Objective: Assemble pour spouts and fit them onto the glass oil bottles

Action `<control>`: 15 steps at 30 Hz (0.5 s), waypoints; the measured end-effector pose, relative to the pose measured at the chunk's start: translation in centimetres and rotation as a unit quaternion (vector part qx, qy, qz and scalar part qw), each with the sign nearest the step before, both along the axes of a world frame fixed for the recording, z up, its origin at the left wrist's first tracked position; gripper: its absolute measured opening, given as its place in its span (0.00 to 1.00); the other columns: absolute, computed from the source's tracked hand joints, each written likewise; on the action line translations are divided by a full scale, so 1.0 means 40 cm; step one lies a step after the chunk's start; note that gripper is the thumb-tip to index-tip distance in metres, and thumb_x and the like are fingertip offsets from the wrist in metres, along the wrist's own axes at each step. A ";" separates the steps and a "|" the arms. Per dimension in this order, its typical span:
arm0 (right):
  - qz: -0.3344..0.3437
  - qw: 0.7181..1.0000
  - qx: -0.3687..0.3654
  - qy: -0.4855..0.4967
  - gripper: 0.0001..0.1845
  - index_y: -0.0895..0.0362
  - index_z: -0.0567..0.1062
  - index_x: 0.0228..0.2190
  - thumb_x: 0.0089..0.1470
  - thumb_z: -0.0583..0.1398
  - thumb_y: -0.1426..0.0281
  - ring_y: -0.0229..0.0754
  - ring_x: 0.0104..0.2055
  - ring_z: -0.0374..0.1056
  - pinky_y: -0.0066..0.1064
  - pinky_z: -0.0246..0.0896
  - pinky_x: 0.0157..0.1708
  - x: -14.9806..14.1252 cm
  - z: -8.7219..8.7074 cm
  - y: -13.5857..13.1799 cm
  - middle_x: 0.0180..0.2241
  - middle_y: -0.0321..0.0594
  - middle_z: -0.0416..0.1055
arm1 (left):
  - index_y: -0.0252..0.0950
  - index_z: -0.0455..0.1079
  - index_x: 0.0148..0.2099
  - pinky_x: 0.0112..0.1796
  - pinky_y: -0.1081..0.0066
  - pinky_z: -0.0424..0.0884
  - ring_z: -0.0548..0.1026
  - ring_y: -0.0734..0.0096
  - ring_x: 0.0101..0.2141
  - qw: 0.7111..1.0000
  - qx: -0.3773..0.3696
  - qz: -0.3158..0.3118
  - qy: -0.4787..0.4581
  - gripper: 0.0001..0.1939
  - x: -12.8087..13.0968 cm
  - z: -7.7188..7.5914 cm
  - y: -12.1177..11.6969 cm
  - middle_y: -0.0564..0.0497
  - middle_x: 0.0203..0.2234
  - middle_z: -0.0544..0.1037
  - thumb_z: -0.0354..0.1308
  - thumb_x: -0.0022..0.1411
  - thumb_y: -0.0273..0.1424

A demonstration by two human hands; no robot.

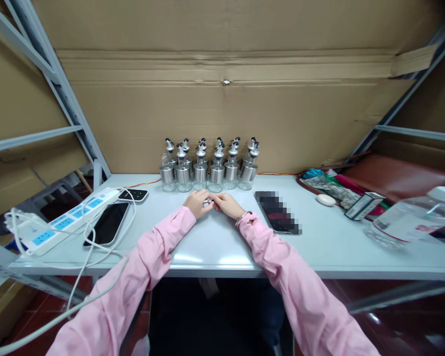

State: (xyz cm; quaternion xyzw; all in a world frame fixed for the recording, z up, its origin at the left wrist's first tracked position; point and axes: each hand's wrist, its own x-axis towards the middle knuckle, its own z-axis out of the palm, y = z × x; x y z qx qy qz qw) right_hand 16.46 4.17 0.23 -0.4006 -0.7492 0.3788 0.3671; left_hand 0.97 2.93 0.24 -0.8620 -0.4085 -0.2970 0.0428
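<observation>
My left hand and my right hand meet on the table, just in front of two rows of glass bottles. Their fingers are curled together around a small silvery thing, mostly hidden by the fingers, so its kind is unclear. The bottles have brushed-metal bands, and most carry a metal pourer spout with a dark tip. At the front left, one bottle shows a bare glass neck without a spout.
On the left lie a power strip, a phone, a small black device and looping white cables. To the right are a dark tablet-like device, a white oval object, a small box, a brown bag and a large clear plastic jar.
</observation>
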 end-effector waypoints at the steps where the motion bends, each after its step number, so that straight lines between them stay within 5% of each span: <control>1: -0.023 0.999 0.021 0.007 0.11 0.58 0.68 0.20 0.48 0.53 0.65 0.35 0.25 0.59 0.28 0.54 0.29 0.001 -0.001 0.003 0.19 0.33 0.63 | 0.33 0.67 0.33 0.37 0.68 0.64 0.72 0.66 0.33 1.000 -0.009 -0.002 0.000 0.04 0.001 -0.002 0.001 0.49 0.29 0.72 0.53 0.55 0.29; 5: -0.126 0.987 0.088 0.038 0.06 0.58 0.69 0.26 0.45 0.56 0.68 0.38 0.32 0.60 0.32 0.55 0.38 0.010 -0.009 0.018 0.28 0.37 0.66 | 0.35 0.68 0.29 0.36 0.71 0.66 0.72 0.68 0.32 0.993 -0.092 -0.066 0.025 0.03 0.006 -0.014 0.001 0.51 0.27 0.72 0.55 0.50 0.27; 9: -0.152 0.983 0.090 0.047 0.07 0.57 0.69 0.28 0.46 0.54 0.68 0.40 0.33 0.61 0.35 0.56 0.40 0.019 -0.014 0.028 0.30 0.39 0.67 | 0.35 0.68 0.28 0.34 0.71 0.66 0.71 0.68 0.30 0.987 -0.132 -0.083 0.030 0.03 0.006 -0.015 -0.007 0.51 0.26 0.72 0.55 0.47 0.28; 15: -0.170 0.976 0.116 0.070 0.08 0.58 0.69 0.28 0.48 0.54 0.67 0.40 0.33 0.62 0.35 0.57 0.40 0.016 0.001 0.018 0.30 0.40 0.68 | 0.35 0.62 0.40 0.38 0.66 0.65 0.69 0.67 0.31 0.994 -0.021 -0.047 -0.094 0.14 -0.011 0.007 -0.010 0.50 0.29 0.70 0.50 0.48 0.26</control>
